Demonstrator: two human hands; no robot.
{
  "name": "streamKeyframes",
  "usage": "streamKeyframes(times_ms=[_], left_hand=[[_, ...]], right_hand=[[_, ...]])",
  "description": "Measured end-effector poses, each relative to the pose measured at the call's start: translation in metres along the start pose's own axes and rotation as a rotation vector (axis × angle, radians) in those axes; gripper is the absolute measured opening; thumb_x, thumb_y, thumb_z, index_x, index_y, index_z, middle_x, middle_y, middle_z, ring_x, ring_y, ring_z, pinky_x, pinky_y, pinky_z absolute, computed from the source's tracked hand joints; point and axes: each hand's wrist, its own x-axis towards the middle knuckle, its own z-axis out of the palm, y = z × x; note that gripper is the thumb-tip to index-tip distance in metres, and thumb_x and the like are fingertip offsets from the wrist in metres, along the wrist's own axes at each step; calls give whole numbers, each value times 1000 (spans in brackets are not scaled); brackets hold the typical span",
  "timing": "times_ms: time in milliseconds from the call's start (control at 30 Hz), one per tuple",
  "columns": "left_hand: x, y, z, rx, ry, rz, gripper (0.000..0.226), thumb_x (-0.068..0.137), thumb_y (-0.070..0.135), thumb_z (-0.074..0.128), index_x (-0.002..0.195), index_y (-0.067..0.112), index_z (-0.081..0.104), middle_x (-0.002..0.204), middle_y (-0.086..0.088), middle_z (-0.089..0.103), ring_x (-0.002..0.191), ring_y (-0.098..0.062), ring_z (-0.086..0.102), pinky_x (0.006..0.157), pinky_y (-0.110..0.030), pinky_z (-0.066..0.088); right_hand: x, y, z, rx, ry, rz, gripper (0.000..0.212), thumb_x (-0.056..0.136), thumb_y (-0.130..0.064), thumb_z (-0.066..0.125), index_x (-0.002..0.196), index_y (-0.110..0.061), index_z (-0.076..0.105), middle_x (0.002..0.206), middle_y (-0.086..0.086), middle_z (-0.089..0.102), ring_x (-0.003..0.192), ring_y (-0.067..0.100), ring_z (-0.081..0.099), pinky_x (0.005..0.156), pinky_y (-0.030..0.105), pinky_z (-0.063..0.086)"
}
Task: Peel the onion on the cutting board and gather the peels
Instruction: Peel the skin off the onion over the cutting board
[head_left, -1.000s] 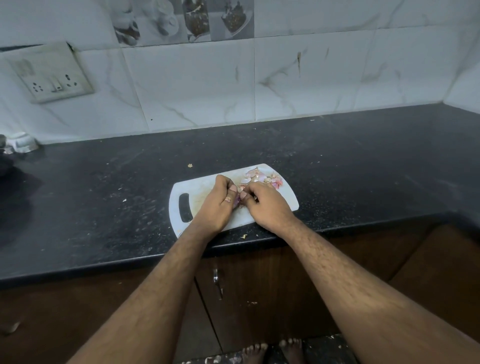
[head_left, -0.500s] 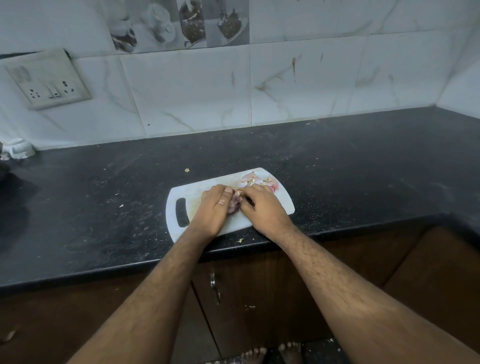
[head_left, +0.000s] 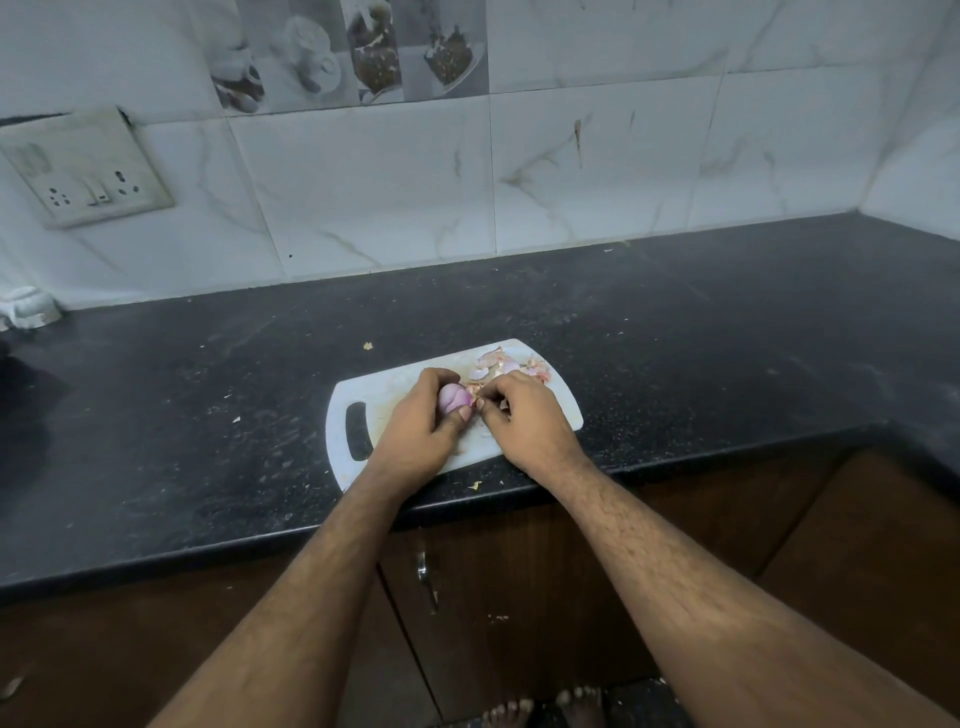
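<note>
Item: onion (head_left: 453, 397), small, pale purple, mostly bared; location over the middle of the white cutting board (head_left: 363, 400), which lies at the front edge of the dark bench (head_left: 208, 415)

Holder: left hand (head_left: 415, 431), fingers and thumb curled round the onion, thumb tip on its near side

Working hand: right hand (head_left: 524, 421), fingers bent, tips pinching at a scrap of skin on the onion's right end; whether the scrap is free cannot be told. The two hands meet at the onion, thumbs nearly touching

Peels (head_left: 506, 366): loose pink-white heap on the board's far right corner, just beyond the right hand; a few crumbs lie on the bench off the board

Handling note, as judgement: the step is stripping the last papery skin. Best done by keeping the left hold steady, turning the onion a little toward the right fingertips, and pulling each strip along its length toward the heap so it drops on the board and not the bench

Pose: both forearms reach forward and converge, wrists low over the board's near edge, knuckles uppermost
</note>
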Motion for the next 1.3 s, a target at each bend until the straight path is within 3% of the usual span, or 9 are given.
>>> streamKeyframes(times_ms=[100,200,300,533,667,767,900,1100,1300], left_hand=[[-1,3,0,38,-11,39,39,100,18,62,137,11,54,125,0,60,101,-6,62,79,-3,46],[-1,2,-1,107,-25,85,34,99,19,63,132,13,58,126,1,60,112,-11,59,95,-13,44],[-1,1,0,130,-46,91,30,102,21,59,130,12,60,122,1,60,110,-12,58,90,-7,39],[2,1,3,152,-111,70,21,104,18,52,123,13,59,119,-2,59,106,-18,57,93,-31,45],[1,5,2,73,-88,-28,29,108,22,45,132,10,54,127,-2,53,105,-15,58,72,-8,47],[3,5,2,5,-106,-87,34,108,18,43,138,6,52,133,-4,49,108,-8,51,70,2,42],[2,6,-2,-4,-100,-100,43,108,23,44,148,9,45,147,-5,49,137,-19,45,113,-26,34],[0,6,-2,-17,-74,-84,28,109,26,41,133,14,50,124,-2,63,117,-19,59,102,-33,46],[4,2,-3,51,-12,-85,38,102,39,36,121,23,64,119,0,68,117,-25,59,105,-49,47]], right_hand=[[-2,-2,-3,21,7,14,15,94,-25,65,100,-13,72,101,-1,68,94,14,60,84,31,51],[-3,-4,-2,0,-10,22,10,91,-24,66,88,-15,66,93,-1,65,89,14,57,79,33,50],[-2,-6,0,-58,-30,4,11,90,-24,64,83,-19,58,91,-3,58,91,16,52,79,37,49],[3,-10,4,-151,6,89,6,93,-16,58,90,-11,59,99,5,60,109,23,49,87,39,49],[3,-4,3,-102,39,80,8,97,-14,56,94,-13,64,98,1,60,105,21,54,88,33,48],[0,-1,3,-37,73,48,21,97,-5,56,110,-15,69,110,-1,64,105,15,58,92,25,47],[-4,-3,-1,115,46,52,27,101,-12,55,123,-18,69,116,-7,71,103,5,62,88,12,44],[-6,-3,-3,233,41,63,7,94,-20,71,99,-20,76,89,-14,74,83,-9,64,73,1,44],[-11,-8,-6,154,16,44,14,94,-23,71,106,-21,78,95,-11,77,82,-6,64,72,1,44]])
